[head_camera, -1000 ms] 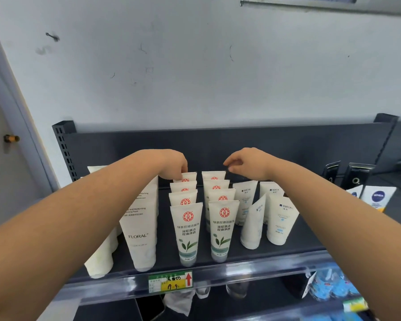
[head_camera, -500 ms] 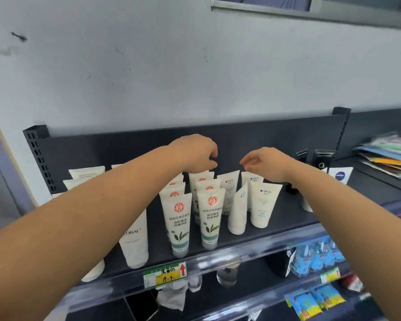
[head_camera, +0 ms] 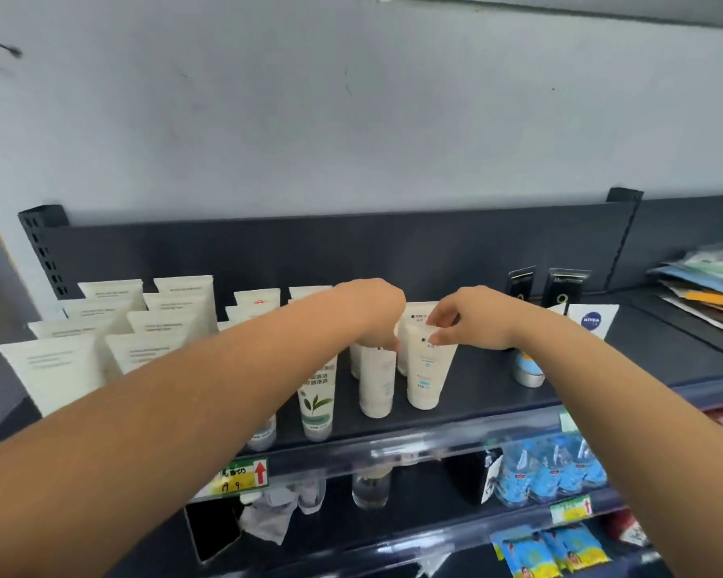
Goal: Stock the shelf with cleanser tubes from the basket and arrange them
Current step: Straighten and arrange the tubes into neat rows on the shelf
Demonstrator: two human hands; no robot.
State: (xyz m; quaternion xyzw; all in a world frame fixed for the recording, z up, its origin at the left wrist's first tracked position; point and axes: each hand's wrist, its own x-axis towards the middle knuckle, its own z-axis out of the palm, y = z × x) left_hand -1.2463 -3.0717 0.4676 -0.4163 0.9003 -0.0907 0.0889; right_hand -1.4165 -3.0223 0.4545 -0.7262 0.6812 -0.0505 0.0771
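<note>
Shift: both hands moved right, off the green-leaf tubes [head_camera: 317, 404].
Blue-print tube [head_camera: 424, 379]: shelf [head_camera: 481, 396] front, cap-down; right hand [head_camera: 472, 321] pinches its crimp.
Side-on tube [head_camera: 376, 387]: beside it; left hand [head_camera: 374, 312] grips its top.
Handling: light, soft, tippy; take the stiff crimp.

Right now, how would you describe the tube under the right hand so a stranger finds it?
On the dark shelf, look right of the green-leaf tube. The right hand pinches the top of a white tube there. Unlike the turned tube beside it, its front shows blue print.
</note>
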